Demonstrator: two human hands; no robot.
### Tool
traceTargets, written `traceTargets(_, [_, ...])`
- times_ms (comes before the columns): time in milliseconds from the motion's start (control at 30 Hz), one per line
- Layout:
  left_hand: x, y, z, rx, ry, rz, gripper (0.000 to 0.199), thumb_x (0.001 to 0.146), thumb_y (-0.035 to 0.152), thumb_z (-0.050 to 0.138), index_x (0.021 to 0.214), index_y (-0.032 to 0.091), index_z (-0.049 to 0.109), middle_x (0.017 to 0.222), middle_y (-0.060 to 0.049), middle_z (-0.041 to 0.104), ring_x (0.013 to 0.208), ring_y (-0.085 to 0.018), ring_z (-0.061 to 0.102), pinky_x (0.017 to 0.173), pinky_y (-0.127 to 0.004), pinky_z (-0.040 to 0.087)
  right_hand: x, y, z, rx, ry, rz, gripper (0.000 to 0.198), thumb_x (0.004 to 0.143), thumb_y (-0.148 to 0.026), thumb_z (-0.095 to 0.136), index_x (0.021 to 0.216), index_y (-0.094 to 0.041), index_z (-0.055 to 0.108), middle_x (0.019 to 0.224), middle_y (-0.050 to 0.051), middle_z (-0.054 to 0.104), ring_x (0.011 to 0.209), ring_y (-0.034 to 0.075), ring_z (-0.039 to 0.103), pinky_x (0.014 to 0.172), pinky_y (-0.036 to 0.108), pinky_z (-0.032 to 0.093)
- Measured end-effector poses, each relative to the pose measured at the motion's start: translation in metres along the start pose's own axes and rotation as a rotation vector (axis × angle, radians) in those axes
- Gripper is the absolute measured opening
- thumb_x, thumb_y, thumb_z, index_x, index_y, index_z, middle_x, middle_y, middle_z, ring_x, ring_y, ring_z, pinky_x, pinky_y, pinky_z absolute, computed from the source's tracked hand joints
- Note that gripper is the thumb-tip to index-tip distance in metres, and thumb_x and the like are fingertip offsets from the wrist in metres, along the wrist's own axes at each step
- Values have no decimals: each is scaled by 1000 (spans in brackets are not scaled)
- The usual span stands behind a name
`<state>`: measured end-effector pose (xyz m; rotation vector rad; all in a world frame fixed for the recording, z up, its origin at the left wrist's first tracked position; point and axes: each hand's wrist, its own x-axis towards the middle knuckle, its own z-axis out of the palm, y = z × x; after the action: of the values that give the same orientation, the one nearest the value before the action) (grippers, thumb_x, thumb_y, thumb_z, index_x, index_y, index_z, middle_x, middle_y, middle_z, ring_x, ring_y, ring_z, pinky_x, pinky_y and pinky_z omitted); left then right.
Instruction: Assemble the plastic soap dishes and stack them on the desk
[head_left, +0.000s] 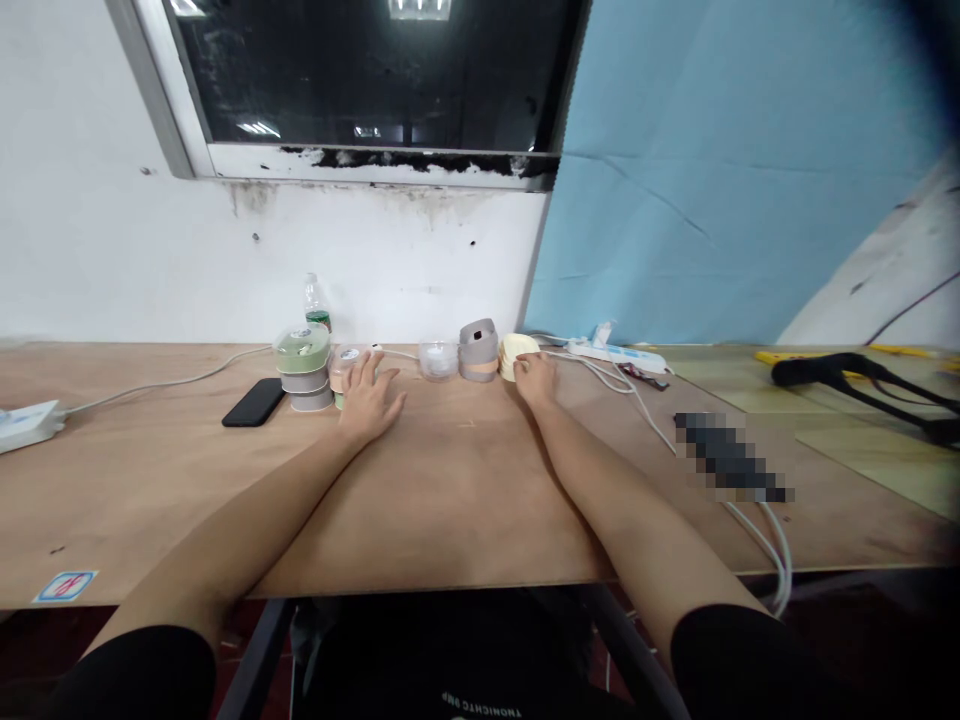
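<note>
My left hand [369, 400] rests at the right side of a short stack of round pink and green pieces with a clear top [346, 358]; its fingers are spread and it covers part of that stack. Further left stands a taller stack of green and grey round containers [302, 350] with a clear lid. My right hand [537, 380] has its fingers curled against a stack of cream-coloured round pieces [516, 348], gripping its right side. Between the hands are clear round bowls [438, 360] and a stack of grey rings [478, 345], the upper one tilted, with a peach band below.
A black phone [253, 402] lies left of the stacks, and a plastic bottle [316, 302] stands behind them. White power strips [619, 355] and cables lie right and far left. A blurred dark object [727, 457] and a black frame-like item [862, 385] are at right.
</note>
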<state>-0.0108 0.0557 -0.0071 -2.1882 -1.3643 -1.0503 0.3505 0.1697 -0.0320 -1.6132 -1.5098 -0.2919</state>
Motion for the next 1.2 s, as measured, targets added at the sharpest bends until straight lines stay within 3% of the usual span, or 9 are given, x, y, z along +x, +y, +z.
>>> traceTargets(100, [0, -8, 6, 61, 11, -88, 53, 84, 42, 58, 132, 19, 50, 153, -18, 31, 143, -40, 21, 111, -64, 14, -1, -5, -2, 25, 29, -8, 29, 82, -26, 50, 99, -15, 72, 103, 14, 59, 97, 27, 51, 92, 42, 40])
traceTargets(167, [0, -12, 9, 90, 18, -107, 56, 84, 42, 58, 133, 18, 49, 151, -20, 36, 142, -41, 24, 111, -64, 12, -1, -7, -3, 45, 54, -37, 29, 83, -26, 49, 97, -14, 71, 102, 14, 59, 98, 27, 51, 92, 41, 40])
traceTargets(367, [1, -5, 3, 50, 4, 13, 36, 87, 35, 56, 122, 25, 57, 129, -13, 59, 125, -34, 47, 110, -60, 20, -1, -15, -2, 74, 147, -186, 27, 87, -25, 46, 93, -15, 70, 98, 13, 60, 100, 26, 52, 93, 40, 40])
traceTargets(467, [1, 4, -2, 9, -26, 64, 33, 87, 33, 56, 119, 26, 60, 132, -12, 57, 122, -34, 50, 108, -58, 23, -2, -20, -1, 74, 144, -258, 26, 88, -27, 46, 92, -15, 70, 96, 12, 61, 100, 26, 52, 93, 39, 41])
traceTargets(600, [1, 8, -1, 3, -68, 65, 37, 83, 36, 62, 119, 27, 61, 144, -12, 47, 130, -38, 41, 107, -62, 21, -5, -29, -2, 70, 98, -306, 25, 88, -26, 47, 92, -17, 70, 95, 12, 61, 99, 26, 52, 92, 41, 40])
traceTargets(867, [2, 5, 4, -1, -95, 108, 33, 91, 31, 51, 123, 25, 59, 135, -9, 56, 122, -32, 47, 103, -54, 32, -15, -51, -10, 86, 55, -408, 26, 91, -26, 45, 91, -18, 69, 96, 12, 63, 98, 26, 52, 92, 41, 40])
traceTargets(1067, [3, 0, 6, -84, -90, 139, 31, 92, 32, 52, 120, 24, 61, 130, -11, 56, 117, -28, 50, 99, -48, 40, -32, -85, -11, 208, -71, -601, 27, 89, -33, 52, 107, -20, 67, 106, 11, 63, 103, 28, 55, 95, 44, 42])
traceTargets(1200, [1, -3, 9, -158, -51, 225, 25, 93, 34, 50, 112, 25, 64, 128, -10, 56, 116, -26, 53, 100, -46, 42, -54, -116, -4, 388, -274, -688, 53, 85, -43, 61, 133, -22, 52, 126, 12, 57, 112, 28, 54, 95, 45, 46])
